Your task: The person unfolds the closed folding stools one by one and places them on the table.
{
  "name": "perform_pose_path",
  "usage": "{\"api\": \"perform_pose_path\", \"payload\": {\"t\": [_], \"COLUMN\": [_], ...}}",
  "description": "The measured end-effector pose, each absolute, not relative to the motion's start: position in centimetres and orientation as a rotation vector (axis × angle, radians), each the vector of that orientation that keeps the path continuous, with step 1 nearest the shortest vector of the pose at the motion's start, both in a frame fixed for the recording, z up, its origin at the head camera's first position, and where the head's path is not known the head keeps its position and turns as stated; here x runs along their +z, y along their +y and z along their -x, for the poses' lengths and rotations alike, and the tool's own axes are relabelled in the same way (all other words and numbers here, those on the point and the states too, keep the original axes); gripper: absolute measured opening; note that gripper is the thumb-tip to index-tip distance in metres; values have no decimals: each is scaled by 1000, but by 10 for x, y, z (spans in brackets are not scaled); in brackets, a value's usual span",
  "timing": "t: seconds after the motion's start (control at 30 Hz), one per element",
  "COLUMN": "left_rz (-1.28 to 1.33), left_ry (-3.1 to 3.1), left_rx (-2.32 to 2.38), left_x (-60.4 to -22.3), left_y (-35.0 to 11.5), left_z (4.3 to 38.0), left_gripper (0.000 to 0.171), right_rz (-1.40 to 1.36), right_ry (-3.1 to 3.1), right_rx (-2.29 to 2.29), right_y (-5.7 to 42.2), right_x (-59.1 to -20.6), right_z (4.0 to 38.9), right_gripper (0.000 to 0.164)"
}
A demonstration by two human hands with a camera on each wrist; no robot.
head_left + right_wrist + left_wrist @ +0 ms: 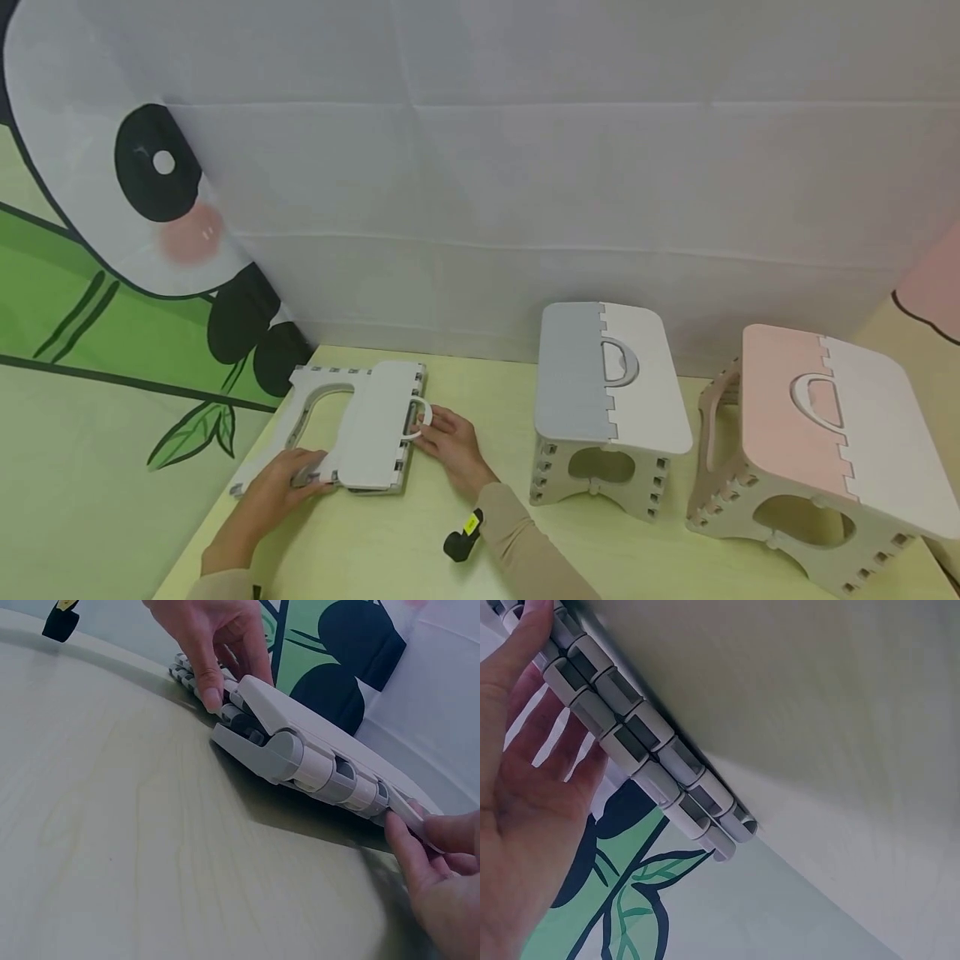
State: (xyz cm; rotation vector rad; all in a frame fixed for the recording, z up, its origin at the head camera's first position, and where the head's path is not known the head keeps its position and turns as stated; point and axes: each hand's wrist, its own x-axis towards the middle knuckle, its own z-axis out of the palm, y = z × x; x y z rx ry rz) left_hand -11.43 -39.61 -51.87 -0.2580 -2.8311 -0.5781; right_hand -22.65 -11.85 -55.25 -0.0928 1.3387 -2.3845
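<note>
A folded white step stool (367, 433) lies on the left part of the table, its panels collapsed together. My left hand (273, 492) grips its near edge, thumb on the outer side and fingers across the top. In the left wrist view, rows of interlocking hinge knuckles (652, 731) run along that edge beside the hand. At the stool's right side my right hand (453, 450) pinches the white carry handle (428, 414) between thumb and fingers. From the right wrist view, the hinged end (322, 772) shows two panels spread slightly apart, with a shadow beneath.
To the right stand two unfolded step stools, a grey-and-white one (573, 375) and a pink-and-white one (787, 400). The pale table (375, 550) meets a white backdrop (480, 183) behind and a panda-and-bamboo picture (187, 233) on the left.
</note>
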Motion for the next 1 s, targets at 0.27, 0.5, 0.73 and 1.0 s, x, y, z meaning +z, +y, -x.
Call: {"api": "perform_pose_path", "payload": {"t": [0.27,0.5,0.73,1.0], "left_rz": [235,223,250,243], "left_ry": [-2849,-2866,-2842,-2853], "left_rx": [-537,-540,-491,-503], "left_x": [-517,-517,-519,-514], "left_y": [-393,-392,-391,-385], "left_z": [112,112,111,106], "left_gripper": [48,48,47,50], "right_rz": [101,112,136,156], "right_ry": [1371,1386,1425,1441], "right_rx": [-2368,-2359,-2335,-2320], "right_y": [-117,-114,-111,-106], "right_x": [-552,-550,-548,-542], "right_z": [227,228,228,227], "right_gripper": [47,46,43,43]}}
